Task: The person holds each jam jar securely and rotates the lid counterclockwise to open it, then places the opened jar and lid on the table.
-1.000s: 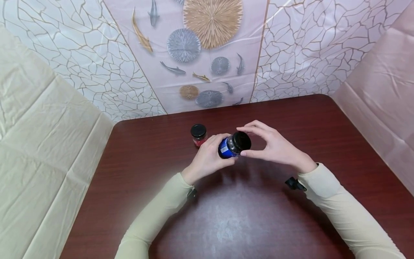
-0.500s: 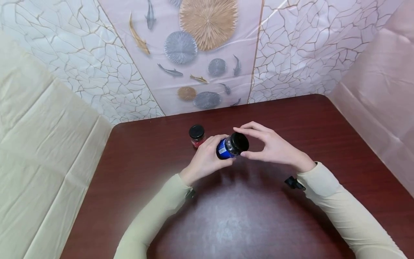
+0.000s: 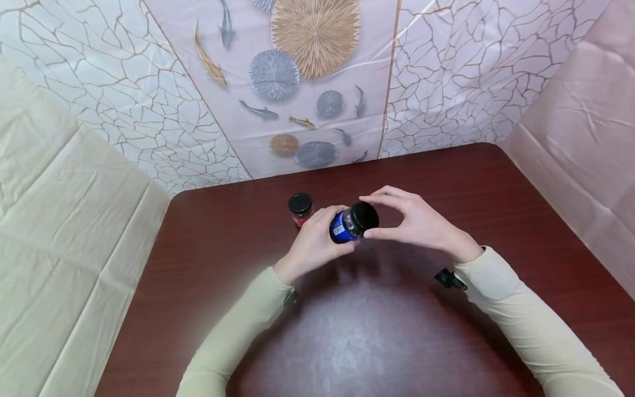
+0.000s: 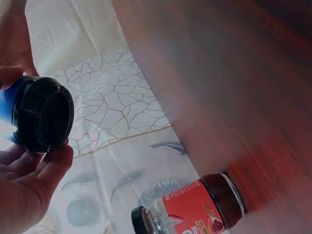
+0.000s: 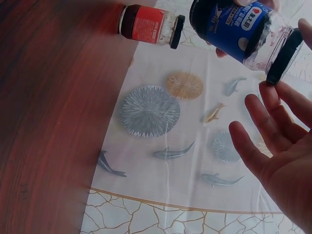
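Observation:
A glass jar with a blue label is tilted in the air, its black lid toward the right. My left hand grips the jar round its body; in the left wrist view the dark jar bottom faces the camera. My right hand pinches the lid's edge between thumb and fingers. In the right wrist view a fingertip touches the lid, while other fingers stand off it. A smaller jar with a red label and black lid stands upright behind my left hand, partly hidden in the head view.
The dark reddish-brown table has rounded far corners. A patterned wall covering stands behind it. Pale cloth sheets border the left and right sides.
The head view has drifted a little, so table, hands and jars appear slightly farther left. Both hands keep their hold on the blue-labelled jar and its lid, with little visible movement.

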Action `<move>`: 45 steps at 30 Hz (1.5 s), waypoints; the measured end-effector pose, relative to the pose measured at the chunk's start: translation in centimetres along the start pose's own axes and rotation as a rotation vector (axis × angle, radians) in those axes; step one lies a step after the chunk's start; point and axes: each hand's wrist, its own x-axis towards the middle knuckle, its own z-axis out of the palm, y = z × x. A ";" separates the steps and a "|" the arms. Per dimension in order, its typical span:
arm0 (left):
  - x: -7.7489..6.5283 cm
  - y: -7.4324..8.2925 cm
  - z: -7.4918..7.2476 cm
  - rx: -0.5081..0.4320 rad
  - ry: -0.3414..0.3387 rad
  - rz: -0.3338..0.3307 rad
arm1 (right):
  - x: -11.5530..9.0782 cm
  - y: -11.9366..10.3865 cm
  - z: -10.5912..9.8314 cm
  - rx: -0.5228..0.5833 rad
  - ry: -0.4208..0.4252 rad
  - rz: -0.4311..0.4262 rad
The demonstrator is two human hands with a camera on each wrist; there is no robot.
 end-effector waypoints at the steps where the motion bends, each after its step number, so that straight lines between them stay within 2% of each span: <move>1: 0.0 0.0 0.0 -0.002 -0.001 -0.001 | 0.0 0.0 0.0 -0.001 -0.005 0.001; 22: -0.1 -0.3 0.1 -0.001 -0.006 -0.006 | 0.0 0.1 0.0 0.012 -0.065 -0.049; 32: -0.1 -0.5 0.1 0.006 -0.003 -0.015 | 0.2 -0.1 0.2 -0.017 -0.040 0.002; 45: -0.2 -0.6 0.1 0.010 -0.010 -0.012 | 0.4 -0.1 0.3 -0.028 -0.045 -0.014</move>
